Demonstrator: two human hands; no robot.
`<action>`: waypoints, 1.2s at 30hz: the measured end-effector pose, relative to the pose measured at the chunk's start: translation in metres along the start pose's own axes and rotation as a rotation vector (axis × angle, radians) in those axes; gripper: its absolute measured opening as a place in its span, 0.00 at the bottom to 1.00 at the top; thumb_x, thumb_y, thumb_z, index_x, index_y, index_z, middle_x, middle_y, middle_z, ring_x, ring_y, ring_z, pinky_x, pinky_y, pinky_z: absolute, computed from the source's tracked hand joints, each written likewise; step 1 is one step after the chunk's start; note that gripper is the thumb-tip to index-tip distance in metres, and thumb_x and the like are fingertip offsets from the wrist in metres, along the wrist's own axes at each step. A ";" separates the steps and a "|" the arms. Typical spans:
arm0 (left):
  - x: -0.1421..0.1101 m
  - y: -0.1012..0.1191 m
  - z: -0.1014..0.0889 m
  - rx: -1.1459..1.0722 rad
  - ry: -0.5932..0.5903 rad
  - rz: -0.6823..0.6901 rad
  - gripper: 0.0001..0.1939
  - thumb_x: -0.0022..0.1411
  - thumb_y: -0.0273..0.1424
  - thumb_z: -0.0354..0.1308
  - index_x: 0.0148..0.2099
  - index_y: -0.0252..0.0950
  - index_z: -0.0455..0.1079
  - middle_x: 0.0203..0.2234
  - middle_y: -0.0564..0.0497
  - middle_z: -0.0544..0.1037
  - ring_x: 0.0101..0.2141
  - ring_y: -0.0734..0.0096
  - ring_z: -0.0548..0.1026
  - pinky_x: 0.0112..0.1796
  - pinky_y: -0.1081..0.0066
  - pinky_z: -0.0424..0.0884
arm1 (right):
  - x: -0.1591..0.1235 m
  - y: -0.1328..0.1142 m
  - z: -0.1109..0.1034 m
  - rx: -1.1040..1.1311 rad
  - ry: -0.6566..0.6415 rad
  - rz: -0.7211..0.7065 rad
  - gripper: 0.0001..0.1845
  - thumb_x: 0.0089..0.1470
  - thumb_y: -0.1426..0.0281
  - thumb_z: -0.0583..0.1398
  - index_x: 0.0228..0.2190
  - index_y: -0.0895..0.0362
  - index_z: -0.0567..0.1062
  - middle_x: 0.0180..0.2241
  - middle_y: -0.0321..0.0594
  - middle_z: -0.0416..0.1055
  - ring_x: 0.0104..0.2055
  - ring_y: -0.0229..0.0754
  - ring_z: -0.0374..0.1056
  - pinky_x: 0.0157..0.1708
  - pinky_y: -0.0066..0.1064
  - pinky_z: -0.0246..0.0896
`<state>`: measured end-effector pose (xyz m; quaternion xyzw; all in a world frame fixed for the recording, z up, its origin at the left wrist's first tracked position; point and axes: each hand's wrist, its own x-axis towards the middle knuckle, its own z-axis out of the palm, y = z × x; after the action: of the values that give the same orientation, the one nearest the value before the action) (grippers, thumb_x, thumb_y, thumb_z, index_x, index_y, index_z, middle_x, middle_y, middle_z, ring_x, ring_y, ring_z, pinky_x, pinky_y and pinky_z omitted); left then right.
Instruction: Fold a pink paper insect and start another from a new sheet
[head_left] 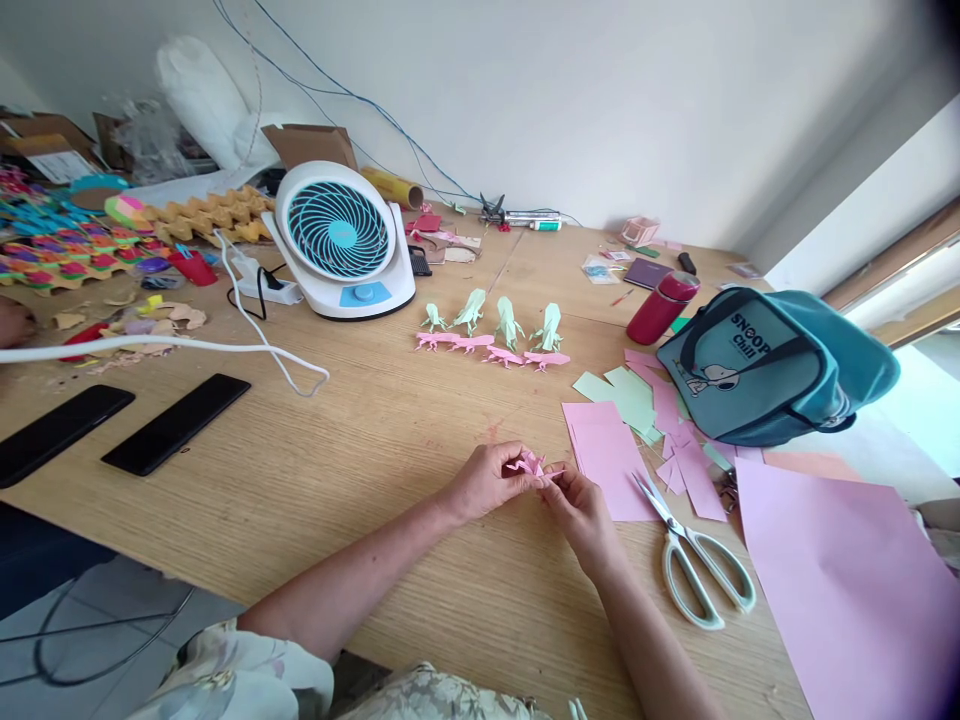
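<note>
Pink paper figure [531, 464] (spiky, angular) between fingers [517, 486]

we wear a loose sleeve [232, 680] on our left arm [360, 575], cream in ground and printed with soft, blurry leaf and flower shapes in muted grey and dull green. its wide hem stands away from the arm near the elbow, and the light cloth falls in slack folds. at the bottom edge of the view we make out more patterned cloth [442, 697] on our body, its pale ground crowded with smaller, greyer leafy shapes. past the hem our left arm is bare, and our right forearm [649, 625] is bare as far as we see it. our left hand [484, 483] and right hand [586, 515] are bare too.
</note>
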<state>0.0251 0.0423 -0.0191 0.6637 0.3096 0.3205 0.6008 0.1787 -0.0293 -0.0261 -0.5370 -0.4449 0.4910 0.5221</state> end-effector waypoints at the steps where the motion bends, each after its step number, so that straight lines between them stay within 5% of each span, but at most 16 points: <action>1: 0.000 -0.001 0.000 -0.003 0.002 0.005 0.14 0.54 0.38 0.67 0.32 0.33 0.71 0.28 0.51 0.77 0.35 0.70 0.76 0.40 0.73 0.69 | 0.000 0.000 0.001 0.006 0.015 0.002 0.23 0.44 0.48 0.67 0.28 0.55 0.73 0.22 0.35 0.66 0.25 0.39 0.59 0.24 0.30 0.54; 14: 0.001 0.007 0.001 -0.097 -0.060 0.005 0.16 0.55 0.35 0.67 0.40 0.32 0.67 0.32 0.52 0.72 0.32 0.76 0.71 0.36 0.76 0.68 | 0.000 0.001 0.002 0.071 0.043 -0.008 0.20 0.47 0.52 0.67 0.28 0.55 0.73 0.23 0.35 0.66 0.25 0.38 0.59 0.26 0.30 0.53; 22: -0.001 0.004 0.003 -0.184 -0.049 -0.027 0.27 0.55 0.35 0.67 0.51 0.36 0.59 0.30 0.54 0.73 0.31 0.75 0.72 0.35 0.74 0.68 | 0.000 -0.002 0.003 0.125 0.134 0.112 0.20 0.45 0.52 0.68 0.23 0.56 0.73 0.19 0.34 0.66 0.22 0.35 0.56 0.22 0.28 0.48; 26: -0.004 0.004 0.001 0.091 0.085 0.151 0.20 0.62 0.35 0.61 0.53 0.36 0.61 0.36 0.48 0.75 0.38 0.69 0.74 0.40 0.70 0.70 | 0.000 -0.009 0.002 0.207 0.170 0.170 0.20 0.43 0.53 0.69 0.23 0.56 0.72 0.19 0.32 0.65 0.20 0.33 0.54 0.21 0.27 0.45; 29: -0.007 0.006 -0.003 0.409 0.220 0.432 0.12 0.66 0.27 0.53 0.51 0.36 0.65 0.40 0.46 0.74 0.41 0.67 0.73 0.43 0.66 0.70 | -0.001 -0.012 0.002 0.287 0.180 0.198 0.19 0.42 0.56 0.70 0.23 0.56 0.72 0.18 0.31 0.65 0.21 0.33 0.54 0.21 0.26 0.46; 32: -0.007 0.009 -0.005 0.709 0.206 0.700 0.19 0.62 0.18 0.48 0.51 0.38 0.68 0.45 0.47 0.75 0.47 0.65 0.71 0.51 0.61 0.67 | -0.002 -0.013 0.002 0.400 0.153 0.231 0.18 0.42 0.58 0.71 0.22 0.56 0.72 0.19 0.31 0.64 0.22 0.33 0.56 0.22 0.25 0.50; 36: -0.007 0.012 -0.006 0.993 0.143 0.854 0.21 0.63 0.19 0.51 0.54 0.43 0.70 0.51 0.50 0.76 0.56 0.64 0.66 0.58 0.61 0.60 | -0.003 -0.011 0.002 0.549 0.103 0.284 0.17 0.40 0.62 0.72 0.21 0.57 0.72 0.20 0.30 0.63 0.22 0.31 0.56 0.24 0.24 0.55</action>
<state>0.0164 0.0397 -0.0068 0.9035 0.1692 0.3933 0.0211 0.1767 -0.0313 -0.0147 -0.4570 -0.1894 0.6329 0.5957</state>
